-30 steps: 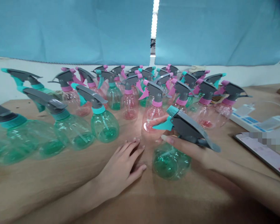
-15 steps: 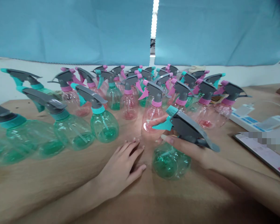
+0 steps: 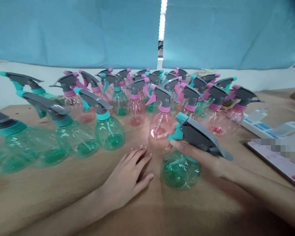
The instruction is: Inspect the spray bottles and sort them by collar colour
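My right hand (image 3: pixel 196 156) is wrapped round the neck of a green spray bottle (image 3: pixel 180 171) that stands on the wooden table (image 3: pixel 64 183). Its grey spray head (image 3: pixel 201 137) has a teal trigger, and my fingers lie over that trigger. My left hand (image 3: pixel 130 177) rests flat on the table just left of this bottle, fingers stretched out and holding nothing. Right behind my hands stands a pink bottle (image 3: pixel 161 121) with a grey and pink head.
Several green spray bottles (image 3: pixel 109 129) stand at the left and several pink ones (image 3: pixel 217 114) at the back and right. A white power strip (image 3: pixel 267 127) and a flat tablet-like device (image 3: pixel 280 160) lie at the right. Blue curtains (image 3: pixel 76 32) hang behind.
My right fingers have drawn the teal trigger in towards the bottle's neck. My left hand has not moved.
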{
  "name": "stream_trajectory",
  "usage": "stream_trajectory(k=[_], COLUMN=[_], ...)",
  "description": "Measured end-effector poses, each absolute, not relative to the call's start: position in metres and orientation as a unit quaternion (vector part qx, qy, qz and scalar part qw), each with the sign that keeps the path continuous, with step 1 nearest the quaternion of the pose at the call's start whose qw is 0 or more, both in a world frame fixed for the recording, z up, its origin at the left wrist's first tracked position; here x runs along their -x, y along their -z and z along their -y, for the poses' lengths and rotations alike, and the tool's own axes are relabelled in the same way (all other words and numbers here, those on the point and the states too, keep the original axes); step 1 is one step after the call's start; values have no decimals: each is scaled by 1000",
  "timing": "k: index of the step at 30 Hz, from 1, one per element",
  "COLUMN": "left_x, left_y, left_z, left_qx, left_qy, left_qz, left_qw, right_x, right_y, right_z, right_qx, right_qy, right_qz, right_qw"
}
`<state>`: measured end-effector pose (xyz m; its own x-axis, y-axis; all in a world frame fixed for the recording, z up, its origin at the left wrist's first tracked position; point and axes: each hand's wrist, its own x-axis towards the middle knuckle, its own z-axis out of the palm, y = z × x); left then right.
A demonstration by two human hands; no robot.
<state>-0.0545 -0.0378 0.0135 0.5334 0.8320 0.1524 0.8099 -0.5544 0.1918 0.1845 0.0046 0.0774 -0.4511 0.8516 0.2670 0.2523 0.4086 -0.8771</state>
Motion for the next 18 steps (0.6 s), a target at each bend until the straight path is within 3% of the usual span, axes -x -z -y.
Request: stream_trajectory(k=[10,18], left_x=[54,54], left_y=[-15,-14], left_z=[37,39], left_qx=[-873,-871], left_qy=[-112,-107], left_qz=[-471,-478], left_qw=[51,48], right_x=[-189,-175], right_y=[-72,-99], right_z=[-5,2], right_qx=[376,356], right_qy=[-414,-380], right_qz=[747,779], right_qw=[359,349])
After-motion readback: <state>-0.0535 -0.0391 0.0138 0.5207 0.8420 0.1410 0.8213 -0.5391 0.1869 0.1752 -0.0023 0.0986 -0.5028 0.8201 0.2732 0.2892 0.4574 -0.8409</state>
